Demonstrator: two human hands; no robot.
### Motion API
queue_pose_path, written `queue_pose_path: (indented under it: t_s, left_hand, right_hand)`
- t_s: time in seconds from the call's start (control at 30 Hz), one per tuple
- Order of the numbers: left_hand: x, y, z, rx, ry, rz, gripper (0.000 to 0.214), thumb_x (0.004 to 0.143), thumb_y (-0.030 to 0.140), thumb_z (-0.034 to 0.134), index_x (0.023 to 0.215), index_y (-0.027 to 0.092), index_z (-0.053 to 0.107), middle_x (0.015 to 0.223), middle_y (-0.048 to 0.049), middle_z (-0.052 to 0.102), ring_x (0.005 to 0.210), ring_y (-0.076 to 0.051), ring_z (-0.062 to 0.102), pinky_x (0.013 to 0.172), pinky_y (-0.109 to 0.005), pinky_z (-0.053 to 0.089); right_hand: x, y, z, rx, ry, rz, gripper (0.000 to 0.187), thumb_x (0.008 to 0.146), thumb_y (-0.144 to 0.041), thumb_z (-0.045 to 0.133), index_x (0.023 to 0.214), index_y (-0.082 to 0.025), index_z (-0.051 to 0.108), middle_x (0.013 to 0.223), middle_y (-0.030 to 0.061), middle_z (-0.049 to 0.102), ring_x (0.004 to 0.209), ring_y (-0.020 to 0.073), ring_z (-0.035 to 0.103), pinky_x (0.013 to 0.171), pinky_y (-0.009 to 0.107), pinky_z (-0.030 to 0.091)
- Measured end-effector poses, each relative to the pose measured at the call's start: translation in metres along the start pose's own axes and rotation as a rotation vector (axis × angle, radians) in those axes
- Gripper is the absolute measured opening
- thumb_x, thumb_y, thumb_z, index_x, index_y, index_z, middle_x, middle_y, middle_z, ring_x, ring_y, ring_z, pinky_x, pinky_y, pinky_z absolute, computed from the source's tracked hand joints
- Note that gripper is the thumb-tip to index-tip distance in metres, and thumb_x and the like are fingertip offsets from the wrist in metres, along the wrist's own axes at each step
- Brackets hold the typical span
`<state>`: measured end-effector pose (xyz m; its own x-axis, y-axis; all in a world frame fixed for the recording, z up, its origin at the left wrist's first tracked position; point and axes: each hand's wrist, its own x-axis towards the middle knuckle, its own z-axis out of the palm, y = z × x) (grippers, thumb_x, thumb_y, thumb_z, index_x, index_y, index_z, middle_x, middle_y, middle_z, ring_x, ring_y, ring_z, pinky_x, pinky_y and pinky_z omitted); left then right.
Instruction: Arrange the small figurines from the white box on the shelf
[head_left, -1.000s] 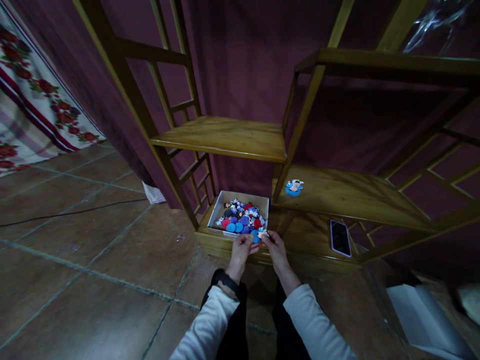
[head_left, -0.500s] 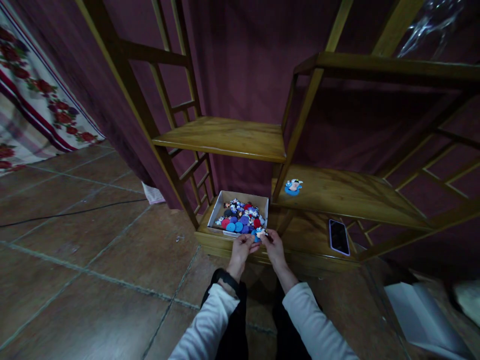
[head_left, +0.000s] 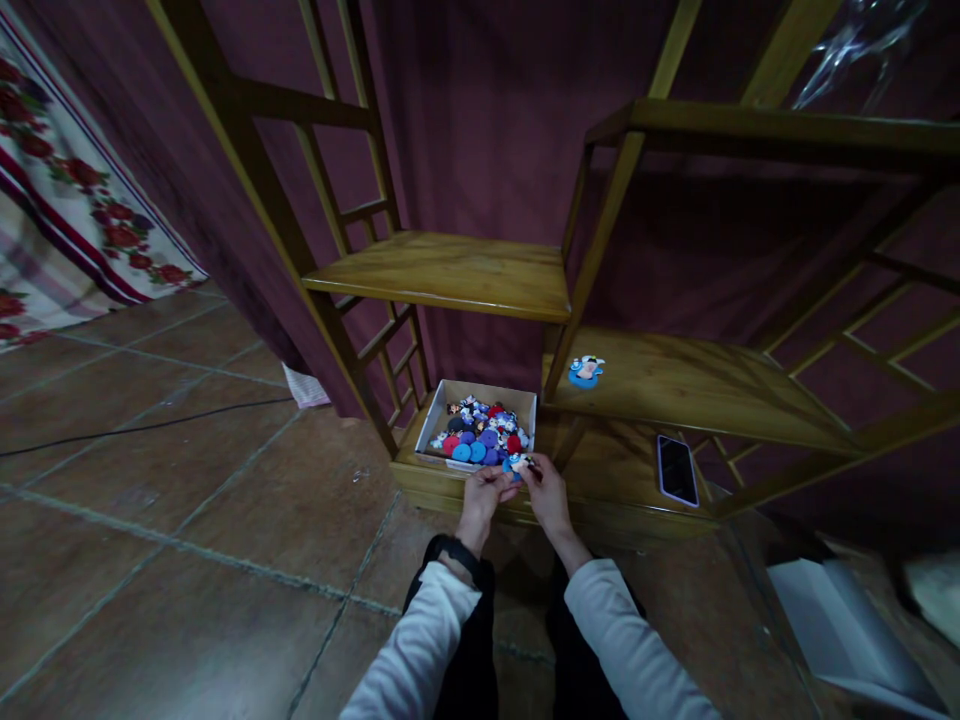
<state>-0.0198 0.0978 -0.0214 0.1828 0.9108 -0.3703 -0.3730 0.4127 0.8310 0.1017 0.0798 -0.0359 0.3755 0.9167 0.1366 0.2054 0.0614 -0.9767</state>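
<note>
Crouched before a wooden shelf unit [head_left: 450, 272]: left hand [head_left: 482, 495] and right hand [head_left: 546, 492] both pinching a small blue charm [head_left: 519, 463] by the fingertips at the near rim of the cardboard box [head_left: 430, 422], close to its heap (second charm [head_left: 586, 371] alone one shelf up, phone [head_left: 677, 470] lying flat alongside).

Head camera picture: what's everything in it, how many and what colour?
shelf unit: one, golden wood, against dark red wall
box: one, white, bottom shelf, left
loose charms: many, blue, purple, red, black, in the box
cartoon charm: one, blue and white, middle shelf
phone: one, dark screen, pale rim, bottom shelf, right
flowered cloth: one, white and red, far left
cable: one, black, on the floor tiles
sheet: one, white, floor, lower right
held charm: one, blue and white, between both hands
left hand: one, white sleeve, black wristband, holding it
right hand: one, white sleeve, holding it
</note>
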Motion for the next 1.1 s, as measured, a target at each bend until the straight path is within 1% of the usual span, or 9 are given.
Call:
queue_pose_path:
  t_s: [0.13, 0.3, 0.43, 0.5, 0.57, 0.7, 0.83, 0.97, 1.1]
  left_hand:
    - [0.0, 0.0, 0.0, 0.018, 0.01, -0.008, 0.029, 0.055, 0.026, 0.08, 0.076, 0.011, 0.068, 0.069, -0.0079, 0.07, 0.066, -0.017, 0.067, 0.06, -0.025, 0.052]
    - [0.0, -0.002, 0.002, 0.025, 0.028, 0.022, 0.027, 0.054, 0.025, 0.079, 0.075, 0.011, 0.068, 0.067, -0.0063, 0.069, 0.062, -0.015, 0.065, 0.057, -0.023, 0.049]
    - [0.004, -0.007, 0.007, 0.049, 0.004, 0.108, 0.026, 0.054, 0.025, 0.078, 0.073, 0.01, 0.069, 0.067, -0.0071, 0.069, 0.058, -0.013, 0.062, 0.053, -0.023, 0.046]
    - [0.005, -0.009, 0.01, 0.051, -0.004, 0.165, 0.024, 0.055, 0.024, 0.077, 0.072, 0.01, 0.069, 0.065, -0.007, 0.068, 0.055, -0.013, 0.059, 0.051, -0.023, 0.045]
    - [0.006, -0.01, 0.011, 0.054, -0.006, 0.186, 0.022, 0.057, 0.025, 0.076, 0.072, 0.01, 0.069, 0.065, -0.0068, 0.068, 0.055, -0.014, 0.06, 0.05, -0.023, 0.044]
    - [0.004, -0.007, 0.007, 0.081, 0.01, 0.128, 0.025, 0.058, 0.027, 0.076, 0.075, 0.011, 0.068, 0.067, -0.0069, 0.069, 0.061, -0.016, 0.064, 0.052, -0.022, 0.046]
    - [0.003, 0.0, 0.0, 0.11, -0.014, 0.054, 0.026, 0.058, 0.027, 0.077, 0.077, 0.012, 0.068, 0.069, -0.0065, 0.069, 0.061, -0.015, 0.066, 0.054, -0.022, 0.048]
    - [0.003, 0.003, -0.004, 0.119, -0.029, 0.031, 0.023, 0.058, 0.025, 0.077, 0.074, 0.013, 0.068, 0.069, -0.0071, 0.07, 0.061, -0.016, 0.066, 0.054, -0.022, 0.049]
    - [0.003, 0.004, -0.006, 0.135, -0.054, 0.011, 0.021, 0.06, 0.024, 0.077, 0.075, 0.012, 0.067, 0.068, -0.0074, 0.069, 0.061, -0.016, 0.067, 0.053, -0.02, 0.047]
  right_hand:
    - [0.0, 0.001, 0.001, -0.022, 0.018, 0.013, 0.027, 0.072, -0.036, 0.062, 0.095, -0.023, 0.064, 0.092, 0.0046, 0.067, 0.083, 0.0217, 0.061, 0.079, 0.033, 0.046]
    - [-0.001, 0.003, 0.002, -0.013, 0.02, 0.041, 0.027, 0.072, -0.039, 0.06, 0.093, -0.023, 0.064, 0.089, 0.004, 0.068, 0.082, 0.0216, 0.062, 0.077, 0.032, 0.046]
    - [-0.001, 0.005, 0.004, 0.013, 0.065, 0.086, 0.024, 0.071, -0.039, 0.061, 0.088, -0.022, 0.064, 0.084, 0.003, 0.069, 0.079, 0.0213, 0.062, 0.076, 0.032, 0.046]
    - [-0.002, 0.007, 0.005, 0.028, 0.093, 0.094, 0.024, 0.071, -0.039, 0.06, 0.087, -0.022, 0.064, 0.084, 0.003, 0.069, 0.078, 0.0212, 0.062, 0.075, 0.032, 0.046]
    - [-0.002, 0.008, 0.006, 0.035, 0.106, 0.084, 0.024, 0.071, -0.039, 0.06, 0.087, -0.022, 0.064, 0.084, 0.003, 0.069, 0.077, 0.021, 0.062, 0.074, 0.031, 0.046]
    - [-0.002, 0.007, 0.003, -0.007, 0.077, 0.015, 0.024, 0.072, -0.037, 0.06, 0.09, -0.022, 0.065, 0.084, 0.0031, 0.069, 0.077, 0.0205, 0.062, 0.074, 0.03, 0.045]
    - [-0.002, 0.002, -0.002, -0.016, 0.034, -0.012, 0.023, 0.072, -0.036, 0.062, 0.091, -0.024, 0.066, 0.086, 0.003, 0.068, 0.079, 0.0207, 0.062, 0.075, 0.03, 0.045]
    - [-0.003, 0.0, -0.006, -0.053, -0.012, -0.053, 0.024, 0.074, -0.034, 0.061, 0.095, -0.025, 0.066, 0.094, 0.0037, 0.068, 0.087, 0.0215, 0.061, 0.08, 0.032, 0.045]
    - [-0.003, 0.001, -0.008, -0.079, -0.047, -0.089, 0.024, 0.076, -0.032, 0.059, 0.099, -0.025, 0.065, 0.097, 0.0038, 0.068, 0.088, 0.0212, 0.062, 0.08, 0.032, 0.046]
